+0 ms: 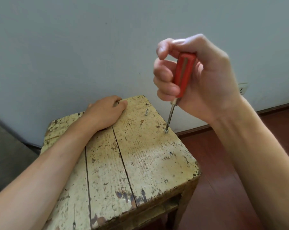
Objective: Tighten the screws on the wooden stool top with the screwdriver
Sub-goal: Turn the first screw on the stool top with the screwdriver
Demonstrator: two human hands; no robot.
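A worn wooden stool top (pixel 140 163) with flaking pale paint fills the middle of the head view. My right hand (pixel 198 77) grips the red handle of a screwdriver (pixel 184 75), held nearly upright. Its tip sits in a screw (pixel 165 131) near the stool's right edge. Another screw (pixel 170 153) is sunk in the wood closer to me along that edge. A loose screw (pixel 146 112) lies on the top near the far edge. My left hand (pixel 107 112) rests on the far left of the top, fingers curled over its far edge.
A pale wall (pixel 74 47) stands right behind the stool. Dark red floor (pixel 223 163) lies to the right, with a baseboard and a wall socket (pixel 243 88). A grey object (pixel 5 155) sits at the left.
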